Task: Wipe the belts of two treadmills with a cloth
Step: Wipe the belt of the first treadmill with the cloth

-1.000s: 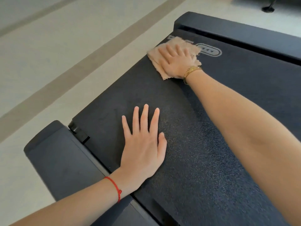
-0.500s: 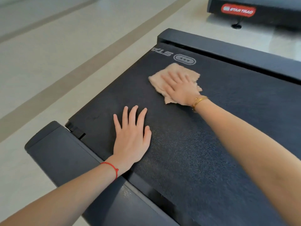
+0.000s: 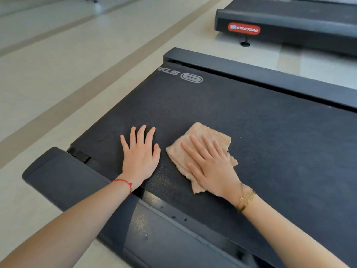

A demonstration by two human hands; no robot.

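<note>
Right hand [image 3: 212, 167] flat, fingers straight, no closed grip, pressing the cloth [image 3: 199, 149] onto the belt [image 3: 270, 142]. Just beside it, left hand [image 3: 141, 157] spread flat on the belt too. Well beyond both, a second treadmill [image 3: 289, 26] across the floor [image 3: 58, 74].

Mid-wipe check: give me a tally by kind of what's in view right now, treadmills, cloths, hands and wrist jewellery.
Treadmills: 2, the near treadmill and the far treadmill
Cloths: 1, the tan cloth
Hands: 2, left hand flat on the belt, right hand flat on the cloth
Wrist jewellery: 2, red string bracelet, gold bracelet
Total: 7
</note>
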